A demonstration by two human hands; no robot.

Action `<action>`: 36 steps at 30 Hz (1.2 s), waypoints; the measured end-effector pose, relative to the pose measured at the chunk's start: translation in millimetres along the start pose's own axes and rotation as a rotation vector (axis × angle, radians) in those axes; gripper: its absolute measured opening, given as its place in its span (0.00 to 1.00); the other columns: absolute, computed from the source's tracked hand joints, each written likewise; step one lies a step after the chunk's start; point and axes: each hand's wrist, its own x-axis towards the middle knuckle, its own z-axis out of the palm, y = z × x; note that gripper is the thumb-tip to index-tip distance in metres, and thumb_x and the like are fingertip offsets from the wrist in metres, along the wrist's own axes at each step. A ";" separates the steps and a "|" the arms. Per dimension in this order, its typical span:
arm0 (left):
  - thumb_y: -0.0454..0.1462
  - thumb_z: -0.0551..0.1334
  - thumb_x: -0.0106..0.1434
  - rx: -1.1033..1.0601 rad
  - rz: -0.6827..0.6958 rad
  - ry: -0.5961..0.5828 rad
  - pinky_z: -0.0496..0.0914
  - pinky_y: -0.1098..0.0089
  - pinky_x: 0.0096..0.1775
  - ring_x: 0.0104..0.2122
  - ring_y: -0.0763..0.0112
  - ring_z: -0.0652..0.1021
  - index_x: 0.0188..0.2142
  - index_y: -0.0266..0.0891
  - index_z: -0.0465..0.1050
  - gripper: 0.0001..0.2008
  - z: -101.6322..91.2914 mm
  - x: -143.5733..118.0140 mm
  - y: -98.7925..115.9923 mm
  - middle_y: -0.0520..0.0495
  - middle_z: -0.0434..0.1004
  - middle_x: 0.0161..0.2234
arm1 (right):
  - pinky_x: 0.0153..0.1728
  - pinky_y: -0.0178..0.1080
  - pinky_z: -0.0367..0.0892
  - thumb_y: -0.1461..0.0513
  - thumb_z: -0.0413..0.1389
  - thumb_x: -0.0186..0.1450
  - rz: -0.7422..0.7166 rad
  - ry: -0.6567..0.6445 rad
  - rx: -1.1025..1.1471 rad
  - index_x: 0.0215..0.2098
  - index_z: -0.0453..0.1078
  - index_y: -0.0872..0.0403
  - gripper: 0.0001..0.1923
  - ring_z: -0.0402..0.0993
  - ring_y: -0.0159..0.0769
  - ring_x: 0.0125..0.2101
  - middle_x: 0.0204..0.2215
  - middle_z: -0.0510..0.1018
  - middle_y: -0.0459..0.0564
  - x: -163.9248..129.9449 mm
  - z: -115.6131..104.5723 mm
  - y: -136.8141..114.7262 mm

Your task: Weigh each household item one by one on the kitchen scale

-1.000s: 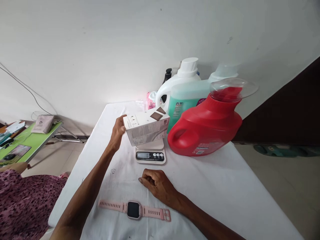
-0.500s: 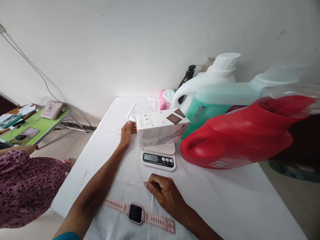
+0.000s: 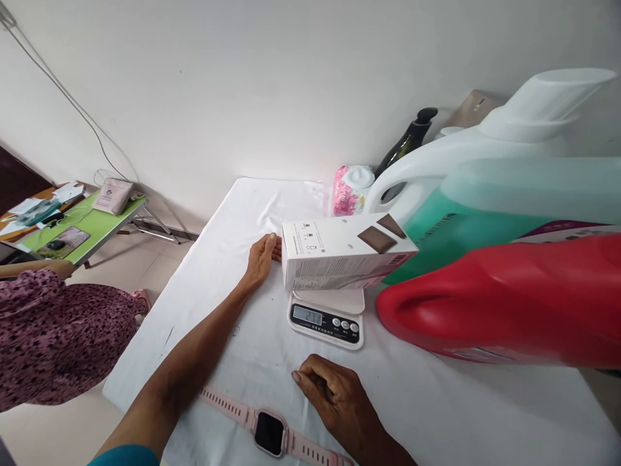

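A white carton box [image 3: 339,252] lies flat on a small white digital scale [image 3: 328,316] whose display shows digits. My left hand [image 3: 262,257] rests on the white tablecloth just left of the box, fingers straight, fingertips at the box's end, holding nothing. My right hand [image 3: 337,401] lies on the cloth in front of the scale with its fingers curled in, empty. A pink smartwatch [image 3: 270,432] lies flat near the front edge, just left of my right hand.
A red detergent jug [image 3: 509,304], a green-filled jug [image 3: 499,207] and a white-capped jug stand right of the scale. A dark pump bottle [image 3: 407,141] and pink pack [image 3: 350,189] sit by the wall. A person in purple patterned cloth [image 3: 53,336] sits left, by a green table [image 3: 77,228].
The box went from tilted in my left hand above the scale to lying flat on it. My left hand let go and rests beside it. The view moved closer and rightward.
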 end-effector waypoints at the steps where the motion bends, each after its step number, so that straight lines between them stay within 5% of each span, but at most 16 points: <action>1: 0.65 0.58 0.63 0.003 -0.001 -0.002 0.67 0.70 0.28 0.24 0.74 0.66 0.24 0.39 0.62 0.32 -0.1 0.3 -0.7 0.50 0.67 0.23 | 0.23 0.32 0.54 0.57 0.51 0.75 -0.001 -0.001 -0.002 0.28 0.61 0.52 0.17 0.57 0.27 0.21 0.21 0.62 0.39 0.1 -0.1 0.1; 15: 0.61 0.59 0.65 -0.008 -0.023 -0.028 0.68 0.68 0.29 0.26 0.69 0.71 0.28 0.38 0.70 0.29 -2.4 -1.1 -3.4 0.47 0.72 0.25 | 0.22 0.34 0.55 0.55 0.50 0.75 0.041 -0.014 0.016 0.27 0.61 0.51 0.19 0.57 0.29 0.20 0.20 0.62 0.41 1.4 0.8 -0.8; 26: 0.65 0.58 0.63 0.010 -0.010 -0.012 0.66 0.68 0.29 0.25 0.71 0.68 0.23 0.41 0.58 0.32 -2.7 0.7 -5.7 0.50 0.63 0.22 | 0.21 0.33 0.55 0.54 0.51 0.75 0.016 0.002 -0.020 0.27 0.62 0.51 0.19 0.58 0.29 0.20 0.20 0.63 0.41 -0.2 2.2 2.1; 36: 0.67 0.59 0.60 0.012 0.003 0.008 0.65 0.69 0.27 0.24 0.72 0.67 0.22 0.41 0.57 0.33 -2.5 0.1 -4.6 0.51 0.61 0.20 | 0.22 0.34 0.55 0.53 0.50 0.75 0.028 -0.011 -0.034 0.27 0.62 0.51 0.19 0.57 0.29 0.20 0.20 0.63 0.41 2.9 0.2 -2.0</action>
